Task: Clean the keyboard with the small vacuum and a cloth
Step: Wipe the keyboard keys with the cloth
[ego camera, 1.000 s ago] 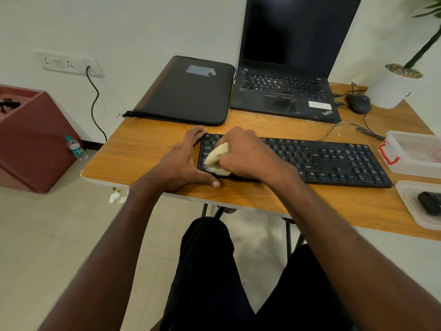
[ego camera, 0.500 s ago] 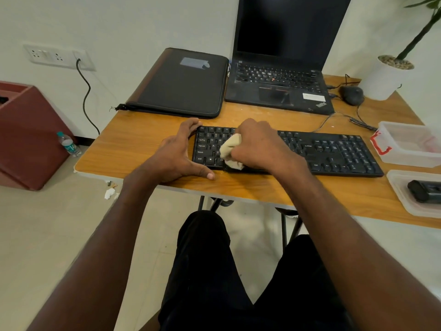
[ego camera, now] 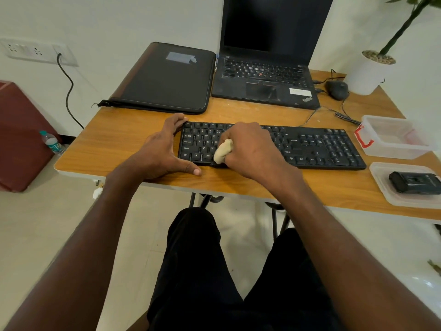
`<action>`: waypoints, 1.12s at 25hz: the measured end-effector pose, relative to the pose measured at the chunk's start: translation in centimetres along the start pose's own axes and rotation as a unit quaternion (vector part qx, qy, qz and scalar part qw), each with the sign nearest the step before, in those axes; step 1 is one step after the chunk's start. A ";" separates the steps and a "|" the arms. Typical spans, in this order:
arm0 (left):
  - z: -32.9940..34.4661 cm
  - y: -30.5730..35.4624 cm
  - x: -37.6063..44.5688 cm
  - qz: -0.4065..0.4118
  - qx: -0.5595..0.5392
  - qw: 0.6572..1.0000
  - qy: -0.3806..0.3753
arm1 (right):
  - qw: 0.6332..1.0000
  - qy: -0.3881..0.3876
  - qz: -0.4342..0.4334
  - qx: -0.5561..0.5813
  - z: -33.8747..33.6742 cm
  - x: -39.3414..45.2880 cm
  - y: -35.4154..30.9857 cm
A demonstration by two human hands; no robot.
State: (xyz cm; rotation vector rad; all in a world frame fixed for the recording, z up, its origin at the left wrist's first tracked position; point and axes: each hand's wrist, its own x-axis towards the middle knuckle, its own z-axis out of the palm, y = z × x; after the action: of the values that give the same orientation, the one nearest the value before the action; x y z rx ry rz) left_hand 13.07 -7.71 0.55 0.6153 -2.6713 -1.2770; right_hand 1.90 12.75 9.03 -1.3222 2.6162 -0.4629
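Head view: the right hand (ego camera: 248, 149) grips a balled cloth (ego camera: 223, 151) against the keyboard (ego camera: 310, 146) (black, lying across the table (ego camera: 124, 144)). At nine o'clock of the keyboard, the left hand (ego camera: 162, 151) braces its end, fingers spread. At three o'clock, a small black vacuum (ego camera: 415, 182) sits in a tray (ego camera: 381, 185).

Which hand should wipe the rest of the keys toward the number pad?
The right hand, likely: it already grips the cloth on the keyboard, nearer the unwiped side. The left hand braces the keyboard's left end.
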 end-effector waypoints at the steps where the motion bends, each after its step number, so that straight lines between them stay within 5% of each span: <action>1: 0.1 0.0 0.0 -0.001 -0.003 1.000 -0.002 | 1.000 0.003 -0.004 0.006 0.2 0.0 -0.1; 5: 0.2 0.4 0.2 -0.003 -0.003 1.000 -0.008 | 0.998 0.005 0.059 -0.009 -0.2 -0.4 1.8; 8: 0.0 1.1 -0.3 -0.008 0.015 0.999 -0.031 | 0.984 0.099 0.143 -0.031 -1.2 -1.2 4.2; 14: 5.2 5.3 0.1 0.087 0.050 0.968 0.228 | 0.990 0.124 0.001 0.071 3.8 -1.1 1.7; 17: 6.7 4.6 0.4 0.041 0.148 0.958 0.244 | 0.986 0.140 0.065 0.066 2.8 -1.5 4.3; 22: 6.7 4.2 0.7 0.043 0.157 0.956 0.243 | 0.960 0.209 0.174 0.065 1.8 -2.3 7.3; 28: 8.6 6.3 0.4 0.073 0.211 0.941 0.253 | 0.979 0.177 -0.006 0.098 5.4 -2.2 3.9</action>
State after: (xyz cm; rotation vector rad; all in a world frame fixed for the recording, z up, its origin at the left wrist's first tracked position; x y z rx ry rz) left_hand 8.34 1.88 -0.16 0.6642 -2.4809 -0.4190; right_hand 1.82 15.69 2.66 -1.2909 2.7440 -1.0139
